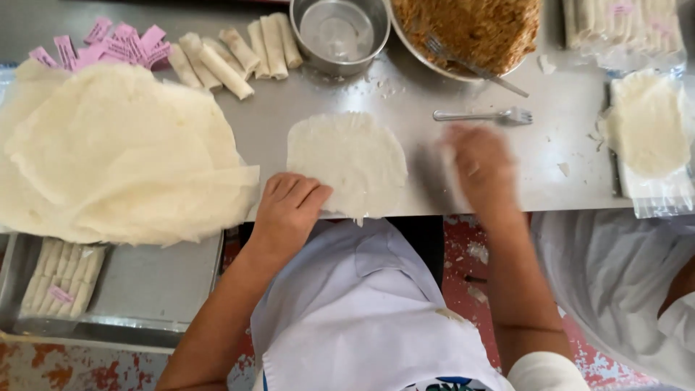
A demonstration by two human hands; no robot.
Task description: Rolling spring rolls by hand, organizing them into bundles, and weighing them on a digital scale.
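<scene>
The left hand (pixel 288 206) lies flat, fingers spread, pressing the lower left edge of a round wrapper (pixel 347 161) at the frame's centre. The right hand (pixel 479 165), blurred, rests just right of it; whether it grips anything I cannot tell. The wrapper is bare, so filling (pixel 470 25) from the upper bowl and rolling remain. Finished rolls (pixel 235 54) lie upper left, beside a tall wrapper stack (pixel 108 156).
</scene>
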